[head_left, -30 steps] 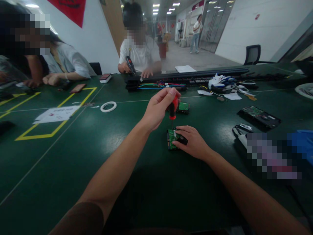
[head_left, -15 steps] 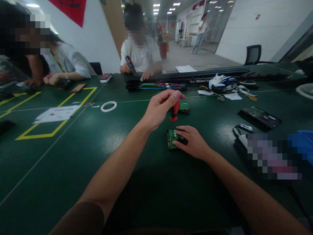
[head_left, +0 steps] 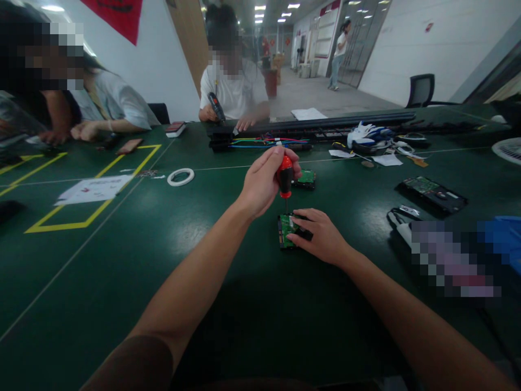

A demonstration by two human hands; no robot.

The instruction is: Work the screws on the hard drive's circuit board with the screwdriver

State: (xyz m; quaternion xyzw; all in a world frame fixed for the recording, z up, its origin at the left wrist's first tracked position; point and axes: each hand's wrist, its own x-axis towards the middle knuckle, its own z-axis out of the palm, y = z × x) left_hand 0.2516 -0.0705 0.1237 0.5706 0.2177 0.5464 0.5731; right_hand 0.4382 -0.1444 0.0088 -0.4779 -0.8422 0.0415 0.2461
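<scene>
My left hand (head_left: 264, 178) grips a red and black screwdriver (head_left: 285, 179) by its handle. The screwdriver stands nearly upright, its thin shaft reaching down to the upper edge of a hard drive (head_left: 285, 234) with a green circuit board. Whether the tip sits in a screw is too small to tell. Across the right side of that drive lies my right hand (head_left: 323, 233), thumb and fingers holding it against the table and covering part of it. Just behind my left hand is another small drive with a green board (head_left: 308, 178), partly hidden.
On the green table (head_left: 228, 326), a white tape ring (head_left: 180, 177) and a paper sheet (head_left: 95, 190) lie left. A larger hard drive (head_left: 432, 194) and gloves (head_left: 363, 134) are right. Cables (head_left: 260, 143) run along the back, where a person holds a power tool (head_left: 216, 106).
My left hand has changed its hold on the screwdriver, from fingertips over the top to fingers around the handle's side. The handle is now more upright. My right hand stays on the drive.
</scene>
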